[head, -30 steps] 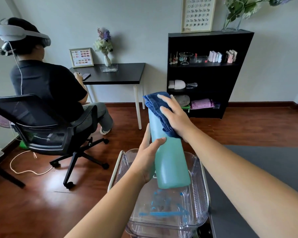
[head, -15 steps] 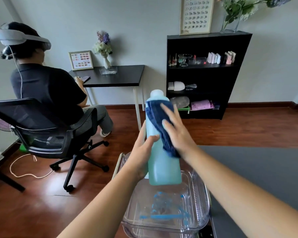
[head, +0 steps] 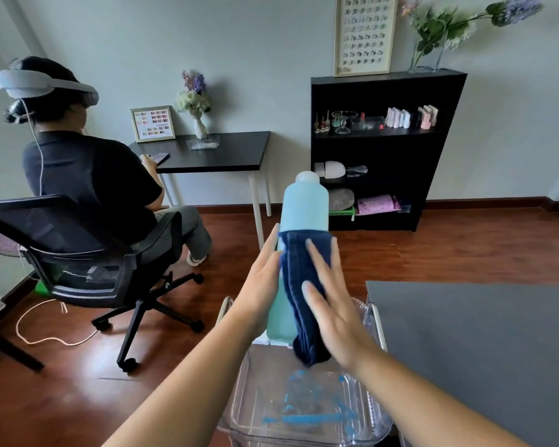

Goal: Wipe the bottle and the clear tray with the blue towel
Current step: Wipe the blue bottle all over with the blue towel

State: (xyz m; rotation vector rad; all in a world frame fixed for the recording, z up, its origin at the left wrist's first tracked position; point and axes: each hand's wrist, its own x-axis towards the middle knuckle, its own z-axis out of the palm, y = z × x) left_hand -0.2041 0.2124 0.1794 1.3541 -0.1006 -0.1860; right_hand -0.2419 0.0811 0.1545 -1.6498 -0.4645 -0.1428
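A tall light-blue bottle (head: 304,204) with a pale cap stands upright in the air above the clear tray (head: 373,411). My left hand (head: 261,287) holds the bottle from its left side, thumb up along it. The dark blue towel (head: 299,285) drapes over the bottle's lower front. My right hand (head: 331,304) presses the towel against the bottle with straight, spread fingers. The towel's lower end hangs past the bottle's base. Blue smears mark the tray's floor.
A grey table top (head: 481,343) lies to the right of the tray. A person in a headset sits on a black office chair (head: 88,262) at left, by a black desk (head: 213,153). A black shelf unit (head: 381,150) stands against the far wall.
My right hand has slid the towel down from the bottle's cap to its lower half, uncovering the cap and shoulder. The bottle has stayed held above the tray.
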